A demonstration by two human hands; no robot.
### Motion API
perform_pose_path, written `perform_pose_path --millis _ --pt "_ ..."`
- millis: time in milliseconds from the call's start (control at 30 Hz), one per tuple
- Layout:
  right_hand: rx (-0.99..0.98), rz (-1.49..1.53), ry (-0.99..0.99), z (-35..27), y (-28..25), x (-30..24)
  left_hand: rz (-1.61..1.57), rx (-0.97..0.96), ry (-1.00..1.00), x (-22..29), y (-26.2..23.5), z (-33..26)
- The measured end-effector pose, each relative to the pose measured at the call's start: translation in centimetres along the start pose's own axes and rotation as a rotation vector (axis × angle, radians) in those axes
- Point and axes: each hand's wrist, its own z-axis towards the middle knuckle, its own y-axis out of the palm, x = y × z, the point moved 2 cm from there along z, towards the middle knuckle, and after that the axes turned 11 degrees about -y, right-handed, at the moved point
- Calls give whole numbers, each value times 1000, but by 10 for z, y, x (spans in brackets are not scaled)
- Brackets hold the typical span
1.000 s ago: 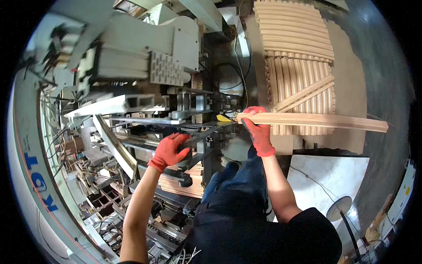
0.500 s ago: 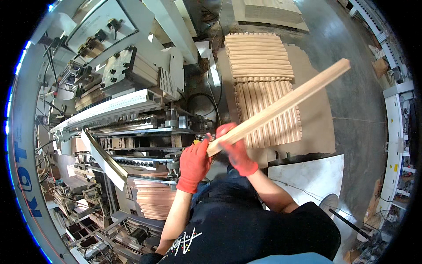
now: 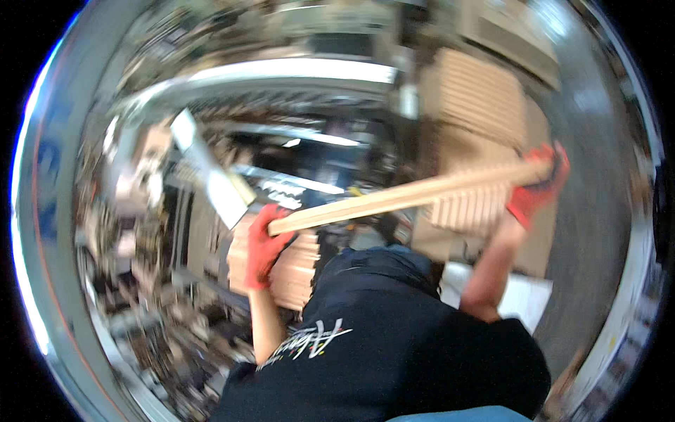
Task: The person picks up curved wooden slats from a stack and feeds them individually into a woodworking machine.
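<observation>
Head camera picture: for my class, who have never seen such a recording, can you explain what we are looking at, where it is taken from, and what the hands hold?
The picture comes from a wide fisheye camera worn on a person's head, looking down, so straight edges bend and it is blurred by motion. The left hand and right hand, both in red gloves, grip the two ends of a long wooden strip. Behind it lie stacks of similar wooden strips. To the left stands a metal machine, too blurred to describe further.

red gloves [image 3: 264,246], black tee w/ white print
</observation>
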Motion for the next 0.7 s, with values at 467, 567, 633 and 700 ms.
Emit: perform_pose_path --millis 467,567,633,700 --pt "-1827 -425 284 -205 96 -59 -936 509 198 -47 -169 67" --pt "-1594 -317 316 -272 119 -67 -580 538 255 -56 -179 111" --pt "-1491 -381 118 -307 139 -72 -341 687 194 -80 -174 135" --pt "-1401 -492 -166 -334 162 -75 -47 843 55 -105 -170 152"
